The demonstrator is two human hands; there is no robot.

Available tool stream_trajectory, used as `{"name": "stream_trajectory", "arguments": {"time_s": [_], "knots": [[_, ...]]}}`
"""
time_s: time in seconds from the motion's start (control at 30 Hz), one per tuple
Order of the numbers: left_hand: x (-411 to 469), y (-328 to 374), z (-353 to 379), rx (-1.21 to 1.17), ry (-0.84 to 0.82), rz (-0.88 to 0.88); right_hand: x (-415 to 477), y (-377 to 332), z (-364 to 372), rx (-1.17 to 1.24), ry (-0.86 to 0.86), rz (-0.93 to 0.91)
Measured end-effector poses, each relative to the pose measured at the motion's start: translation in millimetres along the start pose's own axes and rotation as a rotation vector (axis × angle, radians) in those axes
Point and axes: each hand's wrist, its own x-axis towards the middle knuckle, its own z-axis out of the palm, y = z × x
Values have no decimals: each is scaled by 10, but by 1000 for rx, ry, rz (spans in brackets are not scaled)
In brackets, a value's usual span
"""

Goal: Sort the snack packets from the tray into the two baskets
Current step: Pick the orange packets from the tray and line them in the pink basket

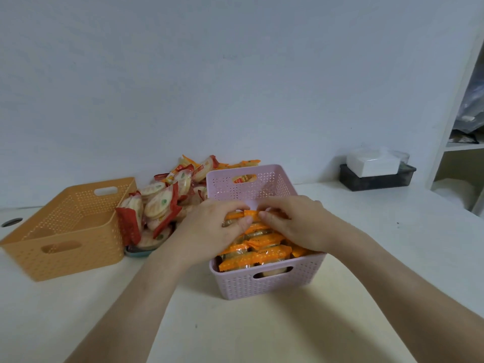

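Both hands are inside the pink basket (269, 284). The left hand (214, 226) and the right hand (290, 221) pinch one orange packet (250, 214) with bent fingers. It lies sideways, one end in each hand. The red packets (162, 203) sit left of the pink basket, nearer the left hand.

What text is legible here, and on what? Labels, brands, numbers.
Nothing reads clearly.
On the red-edged packets heaped on the tray: yellow-and-red label marks, too blurred to read.
On the orange packets in the pink basket: fine print, too small to read.
On the orange basket and the white box: no text visible.
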Motion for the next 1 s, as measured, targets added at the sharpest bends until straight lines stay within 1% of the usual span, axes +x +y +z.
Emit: {"name": "stream_trajectory", "arguments": {"time_s": [0.1,0.23,0.3,0.37,0.43,0.47,0.57,0.63,0.7,0.77,0.8,0.87,0.9,1.0], "knots": [[-30,34,-18,-2,13,-46,-54,-39,34,43,35,4],[-110,74,-83,18,-18,-13,-180,-127,0,-40,-68,8],[-131,90,-95,90,-48,-12,-224,-178,-2,-136,-122,0],[-128,105,-96,231,-109,-33,-236,-203,5,-195,-155,4],[-113,129,-111,330,-161,-46,-234,-216,-19,-189,-178,11],[-111,143,-120,337,-171,-41,-237,-219,-44,-166,-185,14],[-122,157,-209,251,-176,-40,-235,-181,-196,-12,-155,11],[-83,174,-307,120,-130,-10,-177,-105,-364,199,-54,0],[9,181,-400,-16,-7,11,-69,15,-512,384,77,32],[228,126,-504,-139,162,-11,157,213,-635,554,193,133],[332,82,-541,-187,224,-33,258,330,-660,621,219,188],[617,-87,-593,-244,284,-86,504,578,-660,647,220,287],[780,-190,-612,-262,276,-110,626,689,-642,621,198,325],[1205,-441,-618,-267,136,-149,968,922,-471,548,80,388]]}}
